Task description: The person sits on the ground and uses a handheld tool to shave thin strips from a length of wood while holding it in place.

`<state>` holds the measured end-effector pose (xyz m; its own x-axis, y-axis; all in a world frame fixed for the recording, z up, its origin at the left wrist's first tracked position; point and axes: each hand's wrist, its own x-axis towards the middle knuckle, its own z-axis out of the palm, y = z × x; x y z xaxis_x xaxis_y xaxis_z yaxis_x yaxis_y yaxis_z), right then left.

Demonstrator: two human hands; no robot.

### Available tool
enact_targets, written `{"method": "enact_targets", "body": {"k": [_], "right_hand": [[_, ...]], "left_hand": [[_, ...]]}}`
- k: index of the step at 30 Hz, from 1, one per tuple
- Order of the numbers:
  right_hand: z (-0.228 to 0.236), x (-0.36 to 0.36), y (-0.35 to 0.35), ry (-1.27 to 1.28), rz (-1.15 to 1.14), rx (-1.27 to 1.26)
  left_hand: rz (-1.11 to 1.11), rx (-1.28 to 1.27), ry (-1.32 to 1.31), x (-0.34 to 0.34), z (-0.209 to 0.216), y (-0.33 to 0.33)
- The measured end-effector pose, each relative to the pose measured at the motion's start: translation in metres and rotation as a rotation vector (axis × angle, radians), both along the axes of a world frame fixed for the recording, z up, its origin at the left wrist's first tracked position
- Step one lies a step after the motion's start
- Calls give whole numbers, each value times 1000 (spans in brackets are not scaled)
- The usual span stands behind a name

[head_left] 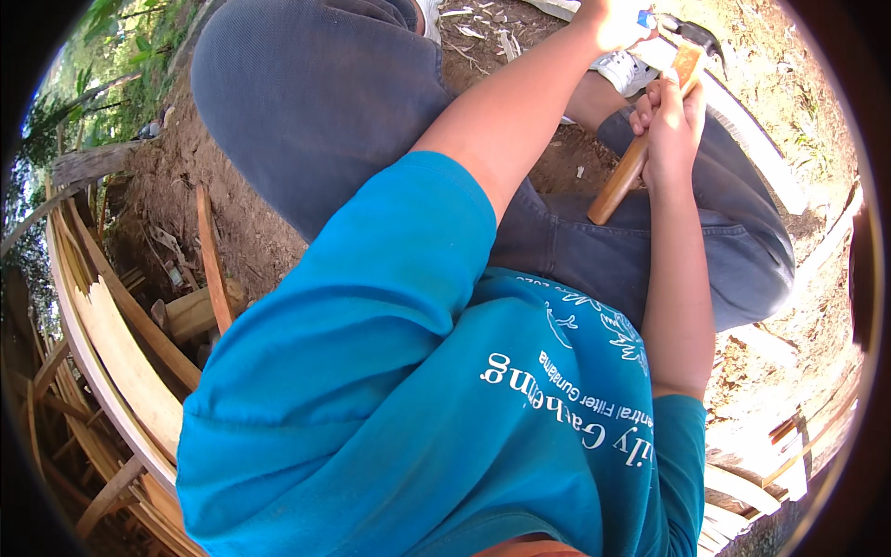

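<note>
My right hand (675, 130) is wrapped round the wooden handle of a hammer (619, 184). Its dark metal head points away from me at the upper right, and the butt of the handle rests over my right leg. Just left of the hammer head, my left hand (617, 20) is closed, washed out by bright sun and partly cut off by the upper edge. A small blue thing (644, 19) shows at its fingers; I cannot make out what it is. A long pale strip (756, 153) passes below the hammer head, beyond my right leg.
I sit with legs bent in dark trousers (316, 93) on bare soil (162, 209). A white shoe (624, 72) shows near the hammer. Split wooden slats (125, 343) and sticks are heaped at the left. More pale strips (742, 487) lie at the lower right, and wood chips (506, 45) litter the ground ahead.
</note>
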<state>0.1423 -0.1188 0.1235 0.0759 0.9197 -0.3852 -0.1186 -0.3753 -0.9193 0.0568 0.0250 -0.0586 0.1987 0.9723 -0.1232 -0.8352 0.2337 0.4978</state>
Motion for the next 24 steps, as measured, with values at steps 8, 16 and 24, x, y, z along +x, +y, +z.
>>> {"method": "enact_targets", "body": {"k": [8,16,24], "right_hand": [[-2,3,4,-97,82,-55],[-3,-8,-2,-75,34,-21],[0,4,0,24,-6,30]], "left_hand": [[26,45,555,-17,34,-19],[295,452,1395,-41,27,-27],[383,582,1199,-21,37,-31]]}}
